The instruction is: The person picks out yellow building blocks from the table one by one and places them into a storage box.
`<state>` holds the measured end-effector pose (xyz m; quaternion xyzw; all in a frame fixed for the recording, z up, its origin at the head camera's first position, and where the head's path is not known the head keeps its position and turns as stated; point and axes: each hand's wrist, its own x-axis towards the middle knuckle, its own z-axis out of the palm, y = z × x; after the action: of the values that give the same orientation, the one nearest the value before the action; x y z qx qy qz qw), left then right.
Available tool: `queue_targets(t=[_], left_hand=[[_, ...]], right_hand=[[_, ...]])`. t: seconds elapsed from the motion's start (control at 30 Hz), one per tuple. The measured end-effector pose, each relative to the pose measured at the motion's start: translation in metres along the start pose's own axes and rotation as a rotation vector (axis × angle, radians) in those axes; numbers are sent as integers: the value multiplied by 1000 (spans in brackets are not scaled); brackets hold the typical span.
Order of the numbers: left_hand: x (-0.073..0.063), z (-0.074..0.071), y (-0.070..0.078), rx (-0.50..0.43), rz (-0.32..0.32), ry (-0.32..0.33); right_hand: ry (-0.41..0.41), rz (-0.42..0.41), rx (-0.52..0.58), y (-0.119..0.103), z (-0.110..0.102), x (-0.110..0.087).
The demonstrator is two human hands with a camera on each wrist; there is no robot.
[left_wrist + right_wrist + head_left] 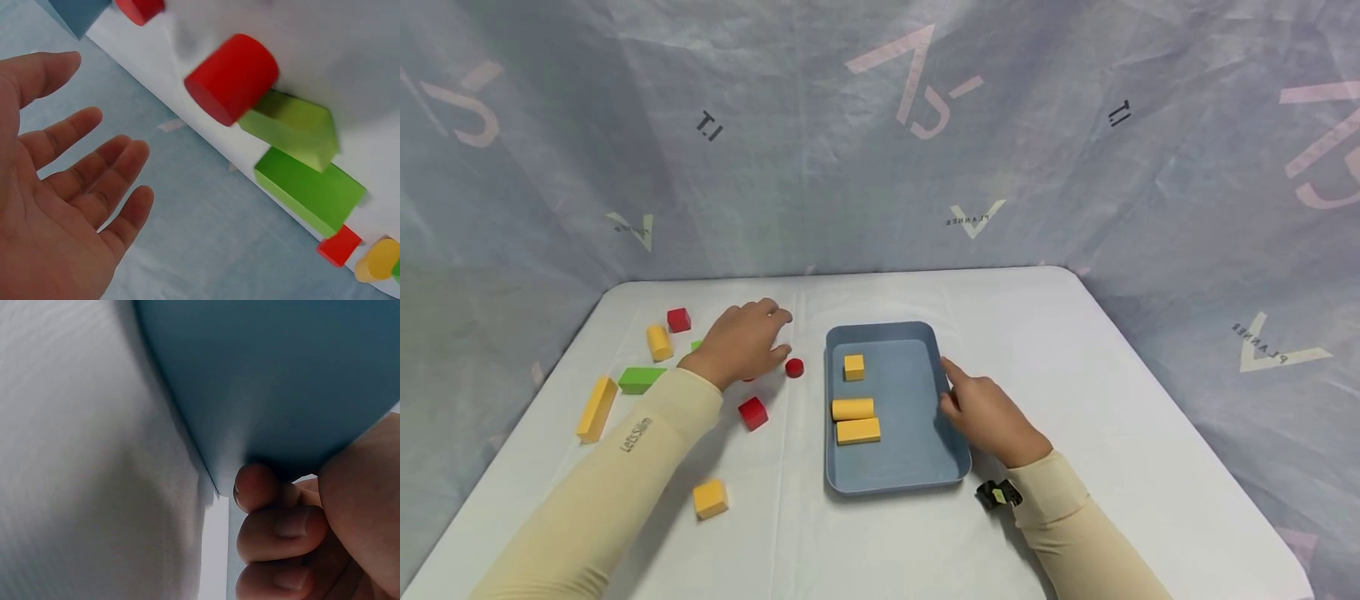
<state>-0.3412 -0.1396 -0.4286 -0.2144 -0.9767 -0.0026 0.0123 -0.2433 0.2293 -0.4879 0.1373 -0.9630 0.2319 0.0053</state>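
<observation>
My left hand (741, 342) hovers above the blocks left of the tray, fingers spread and holding nothing. Just past its fingertips lies a small red cylinder (794, 367), and a red cube (753, 413) sits below the hand. The left wrist view shows a larger red cylinder (232, 78) beside green blocks (309, 190), apart from the fingers. My right hand (992, 417) grips the right wall of the blue-grey tray (906, 383), its fingers curled against the outside in the right wrist view. Inside the tray are a yellow cube (853, 367), a yellow cylinder (852, 409) and a yellow rectangular block (858, 431).
Farther left on the white table lie a green block (642, 381), a long yellow block (597, 409), another yellow cylinder (659, 342) and another red cube (679, 320). Nearer the front is another yellow cube (711, 498). A grey printed curtain (805, 167) hangs behind the table.
</observation>
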Motion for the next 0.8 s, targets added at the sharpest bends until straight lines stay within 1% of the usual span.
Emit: queue_targets(t=[0.17,0.33,0.47,0.7,0.8], left_hand=[[-3,-1,-10,-23,-22,-2],[-9,0,-23,-84,-52,1],[-13,2,-31,-115,-70,3],[-16,4,-40,-108,-108,6],[-16,6,-45,-120,-107,28]], right_hand=[[-4,6,11,-1,-2,1],[-7,4,10,0,-1,1],[-4,2,5,0,-1,1],[4,-5,-7,2,1,0],[10,-3,-8,1,0,0]])
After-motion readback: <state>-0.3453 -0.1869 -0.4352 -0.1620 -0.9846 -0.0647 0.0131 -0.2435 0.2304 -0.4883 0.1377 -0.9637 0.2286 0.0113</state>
